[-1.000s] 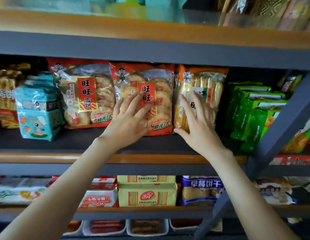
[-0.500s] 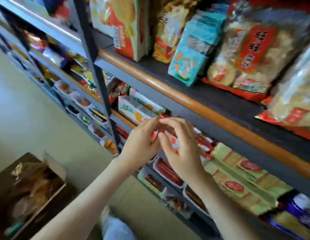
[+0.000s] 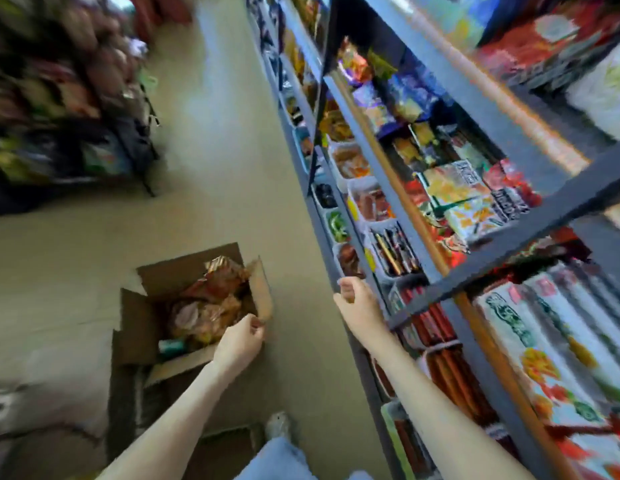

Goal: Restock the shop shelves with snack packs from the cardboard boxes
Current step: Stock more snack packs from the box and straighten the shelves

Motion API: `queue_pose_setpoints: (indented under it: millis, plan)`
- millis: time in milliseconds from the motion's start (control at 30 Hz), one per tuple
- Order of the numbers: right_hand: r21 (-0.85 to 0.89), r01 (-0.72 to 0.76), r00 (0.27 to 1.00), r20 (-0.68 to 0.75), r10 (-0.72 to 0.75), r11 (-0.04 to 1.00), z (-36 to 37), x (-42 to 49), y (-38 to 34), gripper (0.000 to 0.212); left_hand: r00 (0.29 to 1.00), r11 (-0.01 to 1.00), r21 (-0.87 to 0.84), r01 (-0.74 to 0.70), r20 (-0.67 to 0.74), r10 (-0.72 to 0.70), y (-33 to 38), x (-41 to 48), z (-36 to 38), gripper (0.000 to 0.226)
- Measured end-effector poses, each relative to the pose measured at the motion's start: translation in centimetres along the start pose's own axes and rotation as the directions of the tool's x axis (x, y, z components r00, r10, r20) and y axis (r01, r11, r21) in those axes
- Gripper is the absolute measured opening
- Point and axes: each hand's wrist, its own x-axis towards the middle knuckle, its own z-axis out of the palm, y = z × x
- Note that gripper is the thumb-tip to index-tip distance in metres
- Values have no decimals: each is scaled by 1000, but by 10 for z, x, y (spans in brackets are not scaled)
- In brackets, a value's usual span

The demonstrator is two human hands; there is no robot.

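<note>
Holding nothing in left hand (image 3: 241, 344): fingers loosely curled, empty, right at the near flap corner of the cardboard box (image 3: 135, 327); can't tell if touching. Got snack packs (image 3: 211, 303) heaped inside, just up-left of that hand. Holding nothing in right hand (image 3: 358, 303) either: loosely curled, just beside front edge of shelves (image 3: 509, 242). Got white tubs (image 3: 381, 226) of snacks just beyond it. Heavy blur throughout.
</note>
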Motion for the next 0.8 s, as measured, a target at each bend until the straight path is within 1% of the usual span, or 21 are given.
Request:
queue_pose_setpoints:
  millis: [100,200,300,367,433,533,633,733,800]
  plan:
    - [-69,33,993,116,-25,997,42,45,-22,27,984,985,-2,175,-31,-175,-41,21,-30,29]
    - [-137,53,962,273,-13,989,83,86,-34,31,940,940,-77,331,-53,-336,-76,40,-50,27]
    - [-190,81,913,409,4,978,128,128,-39,32,879,873,-165,459,-62,-474,-108,57,-63,30]
    - [-223,128,870,494,-1,966,162,157,-45,31,836,828,-199,524,-68,-545,-130,73,-67,32]
    - [-258,188,820,573,-7,948,203,187,-44,31,799,796,-151,586,-54,-599,-151,91,-67,30]
    - [-310,251,742,670,24,917,272,229,-34,31,815,814,24,580,-18,-580,-194,135,-67,35]
    - [-335,365,647,762,22,869,351,265,-15,33,823,817,96,568,-57,-565,-251,200,-59,45]
    - [-336,435,572,820,32,835,436,291,19,36,803,789,157,594,-52,-594,-310,265,-21,49]
    - [-329,483,538,843,22,812,491,301,47,37,813,787,229,572,-35,-581,-351,305,14,50]
